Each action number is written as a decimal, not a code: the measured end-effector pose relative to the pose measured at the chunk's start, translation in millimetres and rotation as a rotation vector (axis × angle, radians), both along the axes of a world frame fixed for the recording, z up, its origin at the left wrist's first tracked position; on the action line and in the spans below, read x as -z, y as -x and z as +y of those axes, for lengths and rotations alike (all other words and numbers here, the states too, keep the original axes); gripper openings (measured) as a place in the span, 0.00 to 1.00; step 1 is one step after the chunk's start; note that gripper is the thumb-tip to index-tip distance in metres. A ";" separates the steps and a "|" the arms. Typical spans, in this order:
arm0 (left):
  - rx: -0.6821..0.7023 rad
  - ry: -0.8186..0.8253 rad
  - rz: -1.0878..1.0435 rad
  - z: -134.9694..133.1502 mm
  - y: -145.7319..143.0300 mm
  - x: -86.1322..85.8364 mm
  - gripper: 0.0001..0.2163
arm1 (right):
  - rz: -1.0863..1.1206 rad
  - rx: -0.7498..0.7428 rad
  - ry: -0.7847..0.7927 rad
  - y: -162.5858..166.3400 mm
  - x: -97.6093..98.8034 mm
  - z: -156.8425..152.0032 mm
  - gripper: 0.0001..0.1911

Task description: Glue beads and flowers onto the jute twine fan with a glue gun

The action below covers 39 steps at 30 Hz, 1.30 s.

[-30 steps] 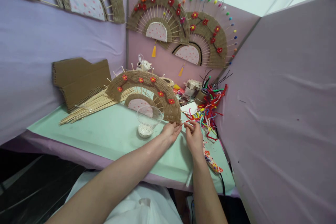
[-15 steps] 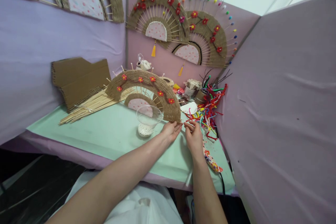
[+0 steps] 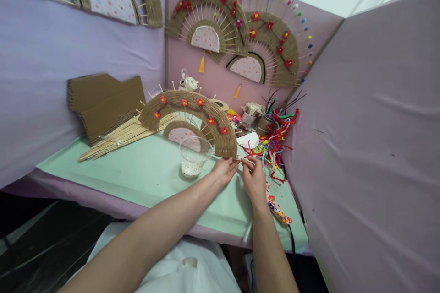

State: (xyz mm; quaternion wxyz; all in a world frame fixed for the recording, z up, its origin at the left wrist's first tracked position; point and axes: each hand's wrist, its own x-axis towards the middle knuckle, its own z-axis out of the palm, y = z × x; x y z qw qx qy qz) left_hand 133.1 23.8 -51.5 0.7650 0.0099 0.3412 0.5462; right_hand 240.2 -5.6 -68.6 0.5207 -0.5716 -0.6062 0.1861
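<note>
A twine-woven fan (image 3: 225, 144) with small red flowers and thin sticks stands upright on the table. At its lower right end is my left hand (image 3: 225, 170), palm turned up, fingers closed at the fan's bottom edge. Close beside it, my right hand (image 3: 253, 176) has thumb and fingers pinched together near a thin stick end; what lies in the pinch is too small to make out. A clear plastic cup (image 3: 195, 150) holding white beads (image 3: 190, 169) sits left of my left wrist.
Bundled sticks (image 3: 120, 136) and brown cardboard (image 3: 106, 103) lie at the left. Colourful pipe cleaners (image 3: 275, 146) pile up at the right, above a flower-patterned glue gun (image 3: 278, 210) with a black cord. Finished fans (image 3: 271, 50) hang on the back panel. A purple panel (image 3: 360, 123) closes the right side.
Both hands stay at the fan's lower right corner with barely any movement. The whole view shifts very slightly.
</note>
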 end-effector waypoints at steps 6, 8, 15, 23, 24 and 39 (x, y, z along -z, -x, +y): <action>0.001 -0.001 -0.001 -0.8 0.4 -1.0 0.07 | -0.002 0.001 0.004 -0.3 0.2 0.1 0.14; 0.002 -0.002 0.002 -1.2 0.4 -1.6 0.07 | -0.004 0.003 0.004 -0.2 -0.1 0.0 0.14; 0.003 -0.005 0.014 -0.7 0.2 -1.9 0.07 | -0.014 0.006 0.009 -0.6 0.3 -0.3 0.15; 0.010 -0.001 0.020 -1.0 0.4 -1.7 0.07 | -0.017 0.009 0.009 -1.6 2.6 0.3 0.15; 0.011 -0.001 0.020 -1.0 0.5 -1.8 0.07 | -0.017 0.009 0.009 -1.6 2.5 0.4 0.15; 0.018 0.004 0.010 2.6 0.4 2.5 0.06 | -0.014 0.005 0.010 -1.5 2.6 0.6 0.14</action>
